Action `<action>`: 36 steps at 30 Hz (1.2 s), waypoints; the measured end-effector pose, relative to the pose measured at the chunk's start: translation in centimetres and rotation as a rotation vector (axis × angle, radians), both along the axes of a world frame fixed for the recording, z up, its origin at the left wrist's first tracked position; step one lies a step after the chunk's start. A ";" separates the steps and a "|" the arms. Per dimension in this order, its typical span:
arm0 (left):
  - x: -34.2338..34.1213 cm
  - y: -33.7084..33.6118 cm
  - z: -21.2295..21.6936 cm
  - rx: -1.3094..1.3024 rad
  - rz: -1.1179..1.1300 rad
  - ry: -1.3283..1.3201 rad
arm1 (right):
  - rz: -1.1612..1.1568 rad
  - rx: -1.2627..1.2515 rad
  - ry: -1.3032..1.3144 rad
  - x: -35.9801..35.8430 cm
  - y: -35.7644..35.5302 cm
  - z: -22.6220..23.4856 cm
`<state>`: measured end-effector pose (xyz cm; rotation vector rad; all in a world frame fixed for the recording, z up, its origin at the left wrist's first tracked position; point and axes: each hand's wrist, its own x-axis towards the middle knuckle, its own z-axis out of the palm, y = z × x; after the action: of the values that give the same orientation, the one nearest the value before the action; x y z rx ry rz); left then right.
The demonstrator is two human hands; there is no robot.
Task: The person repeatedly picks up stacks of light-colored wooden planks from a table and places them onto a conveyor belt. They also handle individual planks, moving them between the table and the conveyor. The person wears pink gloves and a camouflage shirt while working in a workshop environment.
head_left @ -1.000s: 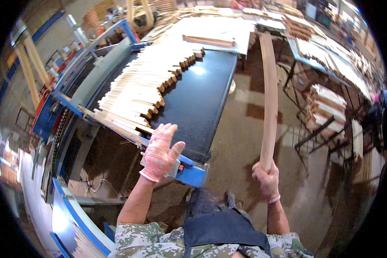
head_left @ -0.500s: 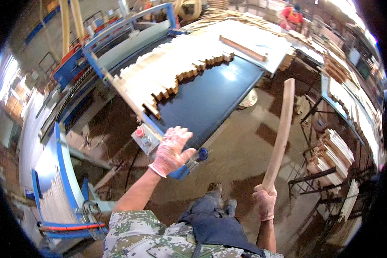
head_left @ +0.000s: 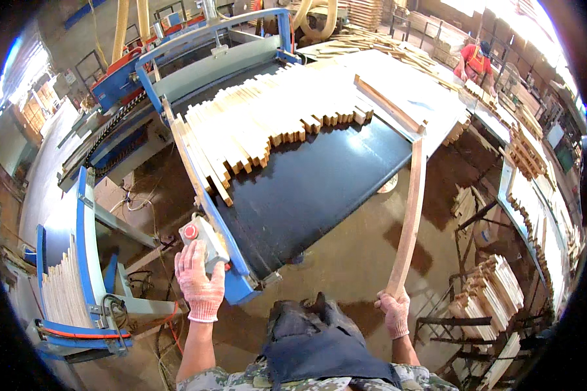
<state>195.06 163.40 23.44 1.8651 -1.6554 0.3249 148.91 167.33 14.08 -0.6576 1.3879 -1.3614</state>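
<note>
My right hand [head_left: 394,314], in a whitish-pink knit glove, is closed round the near end of a long, narrow wooden strip [head_left: 411,221]. The strip points away from me, its far end by the corner of the white table. My left hand [head_left: 201,283], gloved alike, has its fingers stretched out at a grey control box [head_left: 211,242] with a red button [head_left: 190,231]. Whether the fingertips press on the box, I cannot tell. Beyond it, many pale wooden strips [head_left: 254,120] lie side by side on a black conveyor belt [head_left: 306,195], their near ends uneven.
A blue machine frame [head_left: 215,29] spans the belt's far side. A wooden bar [head_left: 390,104] lies along the white table [head_left: 437,111]. Stacked strips [head_left: 492,296] rest on a black rack at right. Another person [head_left: 476,62] in red stands far right. A blue-edged stand [head_left: 85,241] is at left.
My left hand has moved left and down, from the belt's near corner to the control box. The view has shifted; my right hand still holds the wooden strip.
</note>
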 end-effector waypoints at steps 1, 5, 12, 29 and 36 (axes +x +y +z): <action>-0.4 -0.1 0.3 0.008 0.018 -0.018 | 0.042 0.001 0.029 -0.3 -1.4 0.1; -1.9 -0.9 0.0 0.016 0.118 -0.044 | 0.128 -0.006 0.053 -2.1 -6.0 -0.3; -4.8 -1.6 -1.9 0.035 0.359 -0.020 | 0.267 -0.004 -0.170 -8.2 -14.3 -1.8; -34.5 -12.3 -7.9 0.048 0.175 1.233 | 0.570 0.058 -0.110 -27.8 -27.5 -3.0; -43.2 -26.2 -7.2 0.369 -0.205 1.365 | 0.627 0.126 -0.101 -31.7 -33.6 -1.8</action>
<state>151.85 137.19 16.25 1.4484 -0.8817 -1.1605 117.24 133.74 12.25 -0.8374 1.0497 -0.7901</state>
